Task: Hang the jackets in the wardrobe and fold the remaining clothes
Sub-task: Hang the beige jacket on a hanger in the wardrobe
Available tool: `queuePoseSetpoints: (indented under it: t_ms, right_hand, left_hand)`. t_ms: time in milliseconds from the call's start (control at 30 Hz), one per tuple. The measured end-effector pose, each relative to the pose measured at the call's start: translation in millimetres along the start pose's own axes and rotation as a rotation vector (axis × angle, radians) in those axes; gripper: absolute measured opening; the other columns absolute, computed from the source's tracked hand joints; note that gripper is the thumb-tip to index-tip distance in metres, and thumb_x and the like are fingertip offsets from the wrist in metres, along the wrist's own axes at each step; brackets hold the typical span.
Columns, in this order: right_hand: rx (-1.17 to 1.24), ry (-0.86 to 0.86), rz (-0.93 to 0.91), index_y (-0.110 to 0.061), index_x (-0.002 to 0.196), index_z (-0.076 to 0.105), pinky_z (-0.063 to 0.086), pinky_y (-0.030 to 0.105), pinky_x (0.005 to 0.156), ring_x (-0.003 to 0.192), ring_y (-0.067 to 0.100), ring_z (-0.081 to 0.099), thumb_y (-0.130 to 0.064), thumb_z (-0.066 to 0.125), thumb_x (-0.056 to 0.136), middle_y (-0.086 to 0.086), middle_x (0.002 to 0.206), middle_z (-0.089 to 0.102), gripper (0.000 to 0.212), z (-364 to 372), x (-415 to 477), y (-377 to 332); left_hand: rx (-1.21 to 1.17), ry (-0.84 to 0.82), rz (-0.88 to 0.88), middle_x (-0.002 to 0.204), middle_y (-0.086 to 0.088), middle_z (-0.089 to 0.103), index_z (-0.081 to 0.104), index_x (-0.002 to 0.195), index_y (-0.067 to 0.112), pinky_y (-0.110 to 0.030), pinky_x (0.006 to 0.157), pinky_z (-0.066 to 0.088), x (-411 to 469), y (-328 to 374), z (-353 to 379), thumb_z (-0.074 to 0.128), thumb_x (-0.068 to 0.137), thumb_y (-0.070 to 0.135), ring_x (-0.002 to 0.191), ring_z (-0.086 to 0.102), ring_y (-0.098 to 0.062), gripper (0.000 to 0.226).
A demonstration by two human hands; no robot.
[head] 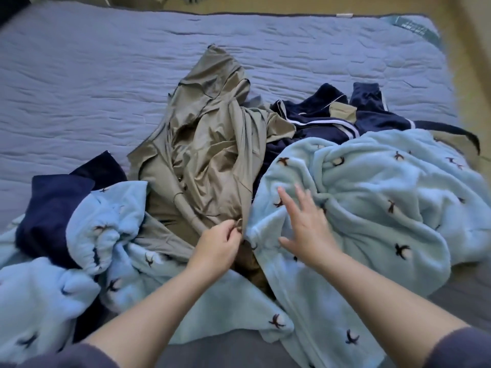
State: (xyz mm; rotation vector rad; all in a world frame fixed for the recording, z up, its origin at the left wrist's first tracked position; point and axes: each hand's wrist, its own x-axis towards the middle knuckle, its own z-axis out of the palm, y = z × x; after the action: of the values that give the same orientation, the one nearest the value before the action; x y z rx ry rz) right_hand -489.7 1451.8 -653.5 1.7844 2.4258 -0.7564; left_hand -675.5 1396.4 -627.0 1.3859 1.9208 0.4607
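**Khaki jacket** (210, 144): crumpled, mid-pile on the bed (79, 75).

**Left hand** (218, 245): the jacket's near edge is pinched between curled fingers. Whether a fold or a loop is held cannot be told.

**Right hand** (308, 229): fingers straight and spread, laid on or just over the blue fleece (372, 197) right of the jacket.

**Navy garments** (318, 123): found behind-right and left of the jacket, partly tangled with it.

**Risk:** if the jacket is lifted by so small a pinch, the grip may be lost. The fleece lapping its near end may also be dragged off the bed.
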Motion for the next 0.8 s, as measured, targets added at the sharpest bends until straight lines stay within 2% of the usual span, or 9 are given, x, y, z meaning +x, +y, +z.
queuePoseSetpoints:
  t_ms: [100,200,300,367,467,533,633,700,800]
  right_hand:
    - [0.025,0.115,-0.243,-0.040,0.147,0.025,0.025,0.044,0.112,0.148,0.024,0.005,-0.013,0.066,0.080,0.003,0.161,0.005,0.083,-34.6,4.7,-23.3]
    - [0.036,0.140,-0.413,-0.021,0.110,0.062,0.043,0.044,0.094,0.132,0.027,0.036,-0.013,0.057,0.084,0.005,0.139,0.045,0.027,-73.0,3.5,-29.8]
    - [-0.091,0.171,-0.487,-0.016,0.081,0.058,0.045,0.040,0.073,0.099,0.029,0.053,-0.017,0.058,0.075,0.003,0.100,0.059,0.007,-113.7,-12.5,-22.1]
    - [-0.115,0.208,-0.540,-0.019,0.069,0.051,0.045,0.039,0.068,0.086,0.031,0.056,-0.016,0.052,0.066,0.003,0.084,0.059,0.004,-143.9,-25.9,-16.3]
    - [-0.104,0.225,-0.631,-0.014,0.059,0.053,0.049,0.034,0.066,0.081,0.030,0.061,-0.013,0.049,0.057,0.004,0.075,0.063,0.006,-190.1,-48.6,-14.8]
    - [-0.094,0.232,-0.616,-0.013,0.056,0.050,0.039,0.023,0.060,0.076,0.029,0.062,-0.012,0.047,0.055,0.004,0.070,0.062,0.004,-219.6,-65.6,-21.1]
    - [-0.027,0.268,-0.550,-0.021,0.058,0.039,0.032,0.026,0.056,0.063,0.028,0.053,-0.014,0.046,0.056,-0.002,0.060,0.051,0.010,-269.6,-95.1,-33.2]
    - [0.011,0.250,-0.497,-0.021,0.061,0.036,0.037,0.033,0.056,0.063,0.025,0.046,-0.015,0.047,0.060,-0.008,0.059,0.043,0.012,-311.4,-118.5,-42.8]
    - [-0.091,0.208,-0.450,-0.018,0.070,0.040,0.032,0.033,0.058,0.066,0.021,0.042,-0.009,0.055,0.072,-0.006,0.067,0.047,0.017,-379.2,-157.3,-56.7]
  left_hand:
    - [-0.042,-0.093,0.146,0.070,-0.001,0.059,0.052,0.068,0.020,-0.035,0.067,0.037,-22.1,41.3,-2.6,0.047,0.094,0.021,0.075,0.055,-0.022,0.026]
    - [-0.096,-0.137,0.230,0.067,0.000,0.055,0.049,0.071,0.016,-0.041,0.067,0.040,-40.5,80.3,-10.8,0.040,0.086,0.033,0.068,0.051,-0.021,0.025]
    - [-0.090,-0.184,0.274,0.058,0.006,0.045,0.042,0.067,0.020,-0.036,0.060,0.035,-55.4,109.4,-31.3,0.048,0.091,0.034,0.058,0.043,-0.012,0.029]
    - [0.045,-0.210,0.266,0.062,0.006,0.049,0.041,0.070,0.024,-0.034,0.060,0.038,-65.4,122.1,-46.5,0.058,0.088,0.036,0.062,0.049,-0.014,0.028]
    - [0.318,-0.220,0.186,0.083,-0.002,0.063,0.048,0.092,0.029,-0.035,0.063,0.050,-80.1,128.9,-64.1,0.057,0.084,0.026,0.075,0.060,-0.027,0.012]
    - [0.395,-0.173,0.131,0.079,-0.001,0.063,0.050,0.082,0.033,-0.033,0.056,0.049,-89.2,137.1,-77.2,0.050,0.082,0.017,0.070,0.061,-0.027,0.016]
    - [0.226,-0.062,0.204,0.072,0.001,0.052,0.043,0.064,0.023,-0.035,0.064,0.040,-103.5,169.6,-104.4,0.047,0.086,0.008,0.077,0.055,-0.025,0.027]
    - [0.001,0.011,0.235,0.067,0.006,0.048,0.043,0.065,0.022,-0.028,0.062,0.035,-120.5,204.4,-127.9,0.045,0.091,0.003,0.070,0.049,-0.016,0.032]
    - [-0.257,0.076,0.259,0.060,0.011,0.051,0.051,0.067,0.021,-0.020,0.056,0.036,-151.8,257.2,-168.2,0.045,0.093,0.008,0.061,0.048,-0.007,0.029]
